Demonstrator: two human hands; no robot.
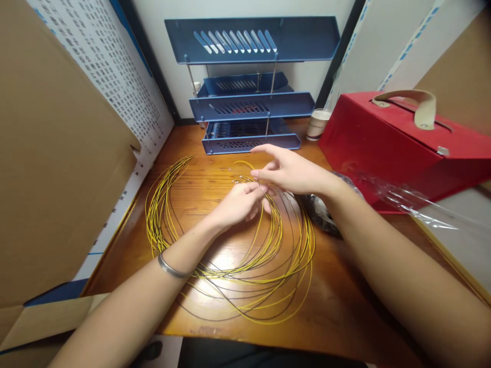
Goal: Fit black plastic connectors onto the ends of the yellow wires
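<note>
Long thin yellow and black wires (276, 232) lie in loose loops on the wooden table. My left hand (241, 202) is closed around a bunch of them near their ends, thumb against the fingers. Small metallic tips (238, 180) show just beyond the left hand. Directly above and to the right of it is my right hand (294, 169), with index finger stretched out and thumb apart from it. Its lower fingers are partly hidden beside the wires, and nothing shows between the thumb and index finger.
A blue tiered tray rack (253, 102) stands at the back, with a paper cup (318, 124) beside it. To the right sit a red box (383, 138) and a black roll in clear plastic (322, 214). Brown cardboard (57, 153) borders the left side.
</note>
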